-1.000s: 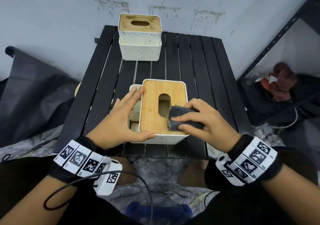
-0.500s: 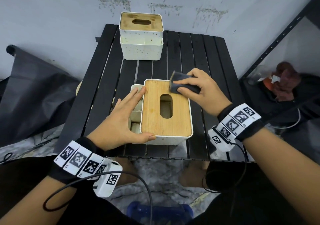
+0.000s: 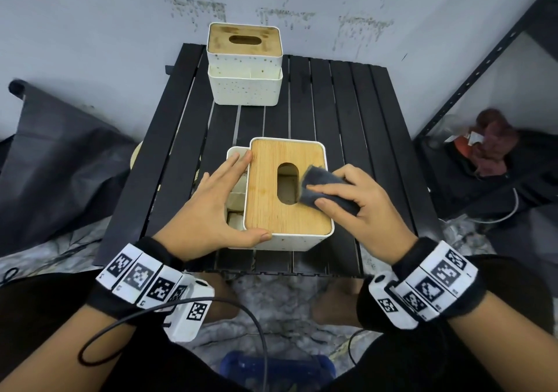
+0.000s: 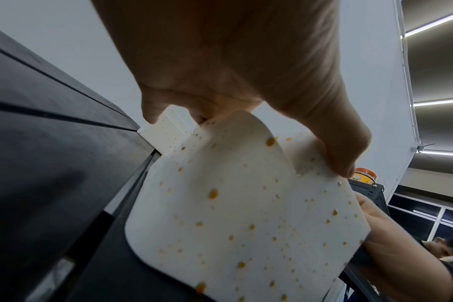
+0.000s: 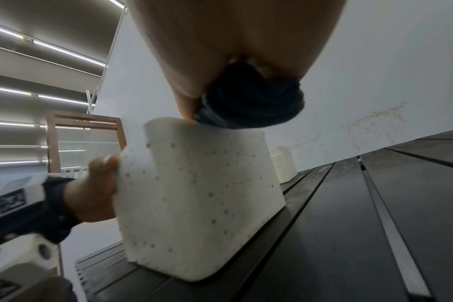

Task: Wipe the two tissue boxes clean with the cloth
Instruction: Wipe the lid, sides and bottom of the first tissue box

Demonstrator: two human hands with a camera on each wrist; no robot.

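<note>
On the black slatted tabletop [image 3: 332, 113] the near tissue box [image 3: 287, 234] stands close to the front edge, white-walled with a bamboo lid [image 3: 271, 198] that has an oval slot [image 3: 287, 182] in its middle. The right hand [image 3: 359, 207] grips a folded dark grey cloth [image 3: 324, 186], thumb across its top and fingers curled round its far side, and presses it onto the lid just right of the slot; the cloth's forward corner overlaps the slot's right rim. The right wrist view shows the bunched cloth [image 5: 248, 104] wedged between fingers and palm, its underside meeting the box's top edge.

The left hand [image 3: 208, 210] steadies the box from the left. Its fingers lie straight and together, tips touching the lid's far left corner, stretched over the open side compartment [image 3: 235, 198] attached to the box. The thumb [image 3: 253, 236] is spread wide from the fingers and presses flat on the near wall. From the left wrist view, the thumb tip [image 4: 344, 163] bears on the top edge of the white wall, which is flecked with orange-brown spots [image 4: 213, 194].

The far tissue box [image 3: 244, 59] sits at the back of the tabletop against the wall, well apart from both hands, its lid darker and blotched, its speckled side compartment facing forward.
</note>
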